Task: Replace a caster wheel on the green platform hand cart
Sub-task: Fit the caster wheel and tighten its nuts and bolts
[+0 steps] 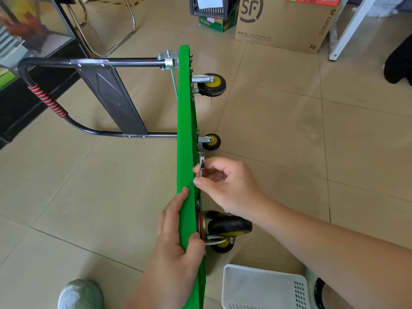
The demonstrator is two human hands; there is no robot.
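Closest to the lens, a pale grey-green shoe [80, 294] is resting on the tiled floor [289, 130] at the bottom left, and a white perforated plastic basket [256, 286] is sitting at the bottom right, just beside the foot of the green platform [186, 130]. That platform is standing on one long side, its upper rim running as a narrow green strip from the lower middle up toward the centre top. The left hand [176, 237] is gripping this rim near its close end, fingers lying along the left face and thumb curling over to the wheel side. The right hand [227, 186] is reaching in from the right and pinching a flat metal tool [201, 162], seen edge-on against the underside just past the rim; what the tool is seated on cannot be told. Four casters are jutting to the right: a large black near caster [229, 226] just beneath the right wrist, a yellow-hubbed one [223, 245] below it, a middle caster [211, 142] just beyond the tool, and a far caster [211, 84]. The black tubular handle [66, 63], with red-and-black wrapping [48, 101], is sticking out to the left. Bare tiles are lying open on both sides of the platform; a cardboard box [283, 23], a chrome chair frame [124, 25] and a white table leg [350, 30] are standing well apart at the far side.
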